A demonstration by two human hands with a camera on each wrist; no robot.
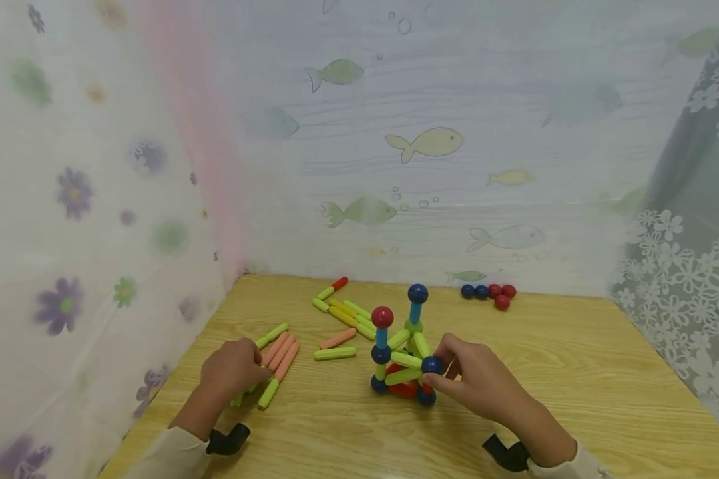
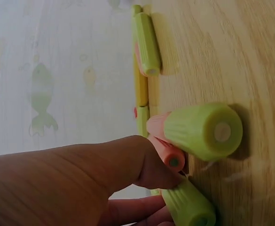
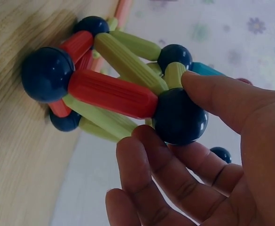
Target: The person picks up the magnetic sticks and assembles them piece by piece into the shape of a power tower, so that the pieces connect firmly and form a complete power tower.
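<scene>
Stick frame [image 1: 406,360] stands mid-counter [image 1: 605,372]. Right grip [image 1: 476,376] pinches its near-right blue ball [image 1: 432,365]. Left grip [image 1: 234,369] pinches green stick [image 2: 189,205] at left. Risks: sideways tug could pop joint, tip tall red ball [image 1: 382,317]; hasty lift could scatter pink sticks [image 1: 286,361].

The person wears long, pale cream sleeves; the left sleeve [image 1: 176,456] and the right sleeve [image 1: 562,467] both end near the wrist. A short, bent black piece juts from the inner side of each wrist, one at the left [image 1: 229,440], one at the right [image 1: 506,454]. Left grip [image 1: 234,367] and right grip [image 1: 472,378] are bare.
</scene>
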